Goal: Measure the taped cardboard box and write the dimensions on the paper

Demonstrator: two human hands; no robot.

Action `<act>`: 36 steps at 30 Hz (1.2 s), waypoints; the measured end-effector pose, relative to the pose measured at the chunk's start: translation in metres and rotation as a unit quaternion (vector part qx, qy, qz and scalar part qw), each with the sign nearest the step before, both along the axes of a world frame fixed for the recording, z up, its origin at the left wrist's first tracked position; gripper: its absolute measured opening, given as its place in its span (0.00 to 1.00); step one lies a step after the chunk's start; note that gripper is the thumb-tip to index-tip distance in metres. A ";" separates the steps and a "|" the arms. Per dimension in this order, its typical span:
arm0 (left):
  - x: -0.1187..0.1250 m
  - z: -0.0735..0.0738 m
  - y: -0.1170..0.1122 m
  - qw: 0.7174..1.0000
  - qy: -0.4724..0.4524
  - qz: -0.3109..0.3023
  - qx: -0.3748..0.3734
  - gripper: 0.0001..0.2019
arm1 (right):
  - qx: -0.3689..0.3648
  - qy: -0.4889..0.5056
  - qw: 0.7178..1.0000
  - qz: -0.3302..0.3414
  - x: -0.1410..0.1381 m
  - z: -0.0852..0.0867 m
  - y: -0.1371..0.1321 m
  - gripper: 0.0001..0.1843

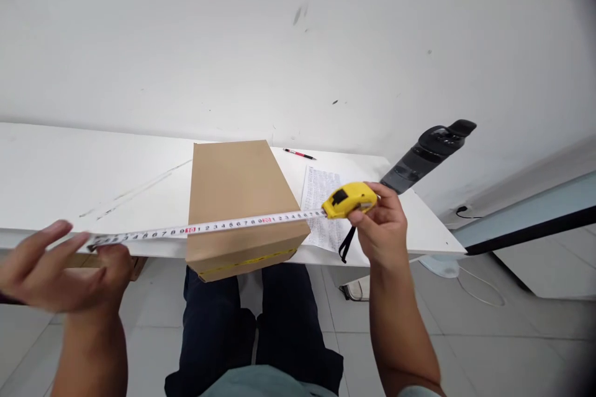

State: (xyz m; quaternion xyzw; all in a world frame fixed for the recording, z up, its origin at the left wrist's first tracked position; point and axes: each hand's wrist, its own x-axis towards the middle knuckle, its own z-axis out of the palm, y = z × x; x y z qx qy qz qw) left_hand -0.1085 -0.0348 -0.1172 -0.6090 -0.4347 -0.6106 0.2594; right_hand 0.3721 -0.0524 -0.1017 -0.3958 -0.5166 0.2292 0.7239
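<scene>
In my right hand (384,223) is the yellow case of a tape measure (351,200), with a black wrist strap hanging below it. Its white blade (223,224) is drawn out to the left, passing over the near part of a closed cardboard box (237,186). My left hand (69,273) pinches the blade's free end between thumb and finger, the other fingers stretched out and slightly blurred. The box stands on the white table and juts past its front edge, with a yellow stripe on its near side. Whether the blade touches the box I cannot tell.
On the white table (93,180) behind the box lies a red and black pen (299,154). A sheet of written paper (321,189) is partly under the tape case. A dark bottle (423,155) stands at the right end. A white wall (233,43) rises behind.
</scene>
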 end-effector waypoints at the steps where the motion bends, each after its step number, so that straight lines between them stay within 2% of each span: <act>1: 0.005 -0.007 0.019 0.993 0.077 0.034 0.085 0.13 | -0.005 -0.003 1.000 -0.023 0.008 -0.003 0.008 0.27; 3: 0.015 -0.020 0.046 0.981 0.154 0.036 0.111 0.15 | -0.024 -0.015 0.999 -0.044 0.017 -0.010 0.019 0.29; 5: 0.026 -0.027 0.053 0.981 0.168 0.002 0.094 0.14 | -0.038 -0.023 0.998 -0.034 0.015 -0.014 0.021 0.30; 7: 0.037 -0.028 0.046 0.986 0.148 -0.048 0.054 0.15 | -0.040 -0.033 0.999 -0.011 0.007 -0.014 0.018 0.30; 9: 0.052 -0.025 0.034 0.983 0.147 -0.110 -0.019 0.27 | -0.036 -0.044 0.998 0.017 -0.002 -0.012 0.015 0.29; 11: 0.070 -0.020 0.023 0.970 0.159 -0.167 -0.079 0.33 | -0.033 -0.055 0.997 0.044 -0.009 -0.008 0.014 0.28; 13: 0.086 -0.018 0.018 0.959 0.154 -0.209 -0.111 0.33 | -0.033 -0.061 0.996 0.056 -0.011 -0.005 0.015 0.28; 16: 0.100 -0.018 0.016 0.953 0.133 -0.238 -0.132 0.31 | -0.038 -0.056 0.996 0.054 -0.009 -0.004 0.017 0.27; 18: 0.101 -0.019 0.016 0.952 0.135 -0.240 -0.137 0.30 | -0.039 -0.050 0.996 0.055 -0.007 -0.005 0.017 0.26; 24: 0.097 -0.016 0.014 0.954 0.165 -0.217 -0.128 0.36 | -0.043 -0.041 0.997 0.049 -0.007 -0.007 0.014 0.27; 27: 0.093 -0.013 0.018 0.954 0.170 -0.206 -0.135 0.32 | -0.049 -0.024 0.997 0.058 -0.012 -0.009 0.018 0.28; 31: 0.075 -0.005 0.049 0.961 0.172 -0.155 -0.150 0.25 | -0.056 0.031 0.996 0.064 -0.039 -0.011 0.042 0.30; 34: 0.057 0.003 0.084 0.972 0.141 -0.113 -0.147 0.22 | -0.077 0.024 0.993 0.084 -0.068 -0.006 0.063 0.34; 36: 0.048 0.008 0.097 0.980 0.126 -0.091 -0.123 0.17 | -0.089 0.016 0.991 0.098 -0.084 0.000 0.068 0.36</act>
